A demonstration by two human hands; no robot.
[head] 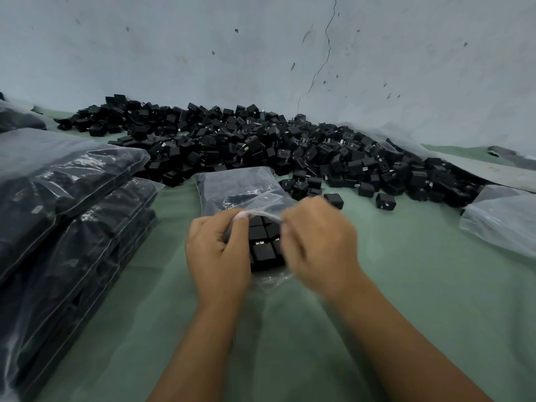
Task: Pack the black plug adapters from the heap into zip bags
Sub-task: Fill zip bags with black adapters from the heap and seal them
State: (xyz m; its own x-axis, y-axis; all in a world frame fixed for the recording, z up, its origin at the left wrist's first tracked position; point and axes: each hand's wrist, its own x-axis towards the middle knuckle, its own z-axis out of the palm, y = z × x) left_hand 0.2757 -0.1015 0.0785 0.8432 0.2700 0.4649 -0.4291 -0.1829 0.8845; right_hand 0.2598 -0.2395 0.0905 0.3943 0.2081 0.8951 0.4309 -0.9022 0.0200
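Black boxy plug adapters [262, 245] fill a clear zip bag [246, 190] both hands pinch.

A pale grey-blue wall [203, 47] fills the upper half of the view, pocked with small dark chips and split by a thin crack [324, 50] that runs down from its top edge right of centre. Below it lies a dull green surface [420, 285], smooth and matt, meeting the wall along its far edge. The light is soft and even.
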